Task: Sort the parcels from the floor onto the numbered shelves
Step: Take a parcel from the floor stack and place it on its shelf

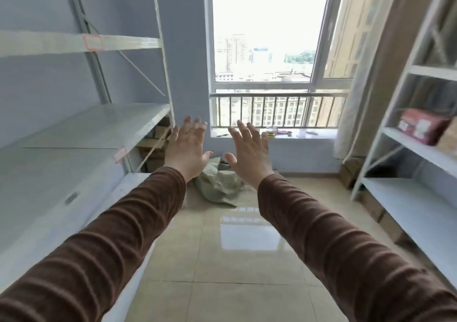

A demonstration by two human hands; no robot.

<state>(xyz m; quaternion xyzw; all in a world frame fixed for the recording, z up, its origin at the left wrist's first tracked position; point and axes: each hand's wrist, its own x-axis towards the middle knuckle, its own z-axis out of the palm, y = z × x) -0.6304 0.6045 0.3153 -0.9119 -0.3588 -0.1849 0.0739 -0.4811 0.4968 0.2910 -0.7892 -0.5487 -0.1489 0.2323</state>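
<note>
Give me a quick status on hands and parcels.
Left hand and right hand open, empty, raised. Grey sack on floor under window, untouched. Red parcel on right shelf. Path clear.

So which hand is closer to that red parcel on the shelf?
Right. The right hand is out in mid-room, on the red parcel's side but well short of it. The left hand is farther away, by the opposite shelves.

two arms in brown sleeves reach forward, the left hand (188, 148) and right hand (249, 151) side by side with backs up, fingers (195, 126) spread straight, holding nothing. beyond them a greenish sack (218, 185) lies on the glossy tiled floor (235, 260) below a window (267, 37). white metal shelves (81, 128) line the left wall with cardboard boxes (155, 148) at the far end, and a red parcel (422, 126) sits on the right shelves (418, 151).
</note>
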